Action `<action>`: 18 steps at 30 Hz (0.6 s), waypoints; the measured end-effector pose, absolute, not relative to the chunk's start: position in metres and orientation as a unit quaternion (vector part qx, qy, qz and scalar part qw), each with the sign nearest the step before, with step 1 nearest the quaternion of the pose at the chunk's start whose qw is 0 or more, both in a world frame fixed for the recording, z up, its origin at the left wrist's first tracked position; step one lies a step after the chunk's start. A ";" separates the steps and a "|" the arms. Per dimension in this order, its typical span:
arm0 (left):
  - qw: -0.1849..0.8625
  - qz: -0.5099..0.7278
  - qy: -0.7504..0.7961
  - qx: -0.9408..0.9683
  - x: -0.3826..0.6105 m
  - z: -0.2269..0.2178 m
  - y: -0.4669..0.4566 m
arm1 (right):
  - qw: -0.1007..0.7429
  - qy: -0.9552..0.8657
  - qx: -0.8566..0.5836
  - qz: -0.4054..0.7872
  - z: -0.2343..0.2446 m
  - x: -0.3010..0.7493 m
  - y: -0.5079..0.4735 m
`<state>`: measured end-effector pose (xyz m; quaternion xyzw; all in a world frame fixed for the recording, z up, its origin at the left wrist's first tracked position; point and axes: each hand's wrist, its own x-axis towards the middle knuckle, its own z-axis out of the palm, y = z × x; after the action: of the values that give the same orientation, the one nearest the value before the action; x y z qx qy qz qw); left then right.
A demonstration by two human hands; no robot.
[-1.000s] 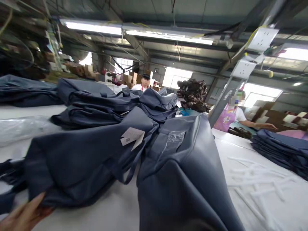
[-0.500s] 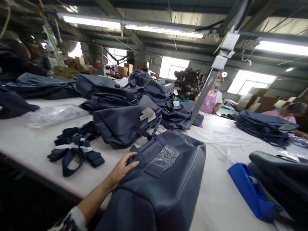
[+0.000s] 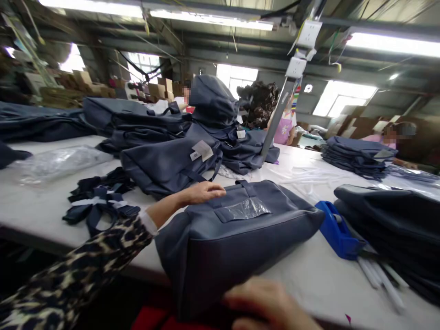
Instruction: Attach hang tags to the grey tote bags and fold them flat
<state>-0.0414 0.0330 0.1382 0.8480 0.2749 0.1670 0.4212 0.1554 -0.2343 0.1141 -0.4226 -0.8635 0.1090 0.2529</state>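
Note:
A dark blue bag (image 3: 247, 238) lies on the white table in front of me, turned lengthwise across it. A clear plastic-covered patch (image 3: 247, 209) shows on its upper side, with a short handle behind. My left hand (image 3: 205, 192) rests along the bag's far left edge, fingers stretched out and not gripping. Low in the view, my right hand (image 3: 266, 300) is close to the bag's near side. Motion smears its fingers, and I cannot tell whether they touch the bag.
Filled blue bags (image 3: 172, 160) are heaped behind. Dark buckled straps (image 3: 98, 201) and a clear plastic bundle (image 3: 65, 160) lie left. A blue tape dispenser (image 3: 338, 231) stands right, beside stacked dark bags (image 3: 388, 220). A metal post (image 3: 275, 121) rises from the table; people work beyond.
The bag has swung from pointing away to lying crosswise, its far end now near the tape dispenser. My left hand has moved right and straightened its fingers. My right hand has come into view.

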 end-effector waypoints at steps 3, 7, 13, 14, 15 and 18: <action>0.317 0.107 0.231 0.914 -0.054 0.165 -0.037 | 0.251 -0.788 -0.558 -0.065 0.128 0.230 -0.207; 0.053 0.034 0.244 0.968 -0.064 0.159 -0.104 | 0.063 -0.790 -0.605 -0.068 0.123 0.300 -0.160; -0.118 0.073 0.210 0.968 -0.082 0.166 -0.053 | 0.086 -0.805 -0.568 -0.149 0.130 0.281 -0.157; -0.152 0.097 0.221 0.958 -0.085 0.169 -0.041 | 0.115 -0.800 -0.561 -0.178 0.131 0.272 -0.164; -0.184 0.121 0.229 0.948 -0.088 0.170 -0.032 | 0.143 -0.793 -0.557 -0.201 0.129 0.265 -0.171; -0.218 0.143 0.215 0.941 -0.096 0.150 -0.030 | 0.195 -0.787 -0.548 -0.206 0.107 0.247 -0.193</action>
<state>-0.0956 -0.0303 0.1498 0.9413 0.2145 0.1428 -0.2180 0.2471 -0.1928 0.1073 -0.5481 -0.7870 -0.2056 0.1949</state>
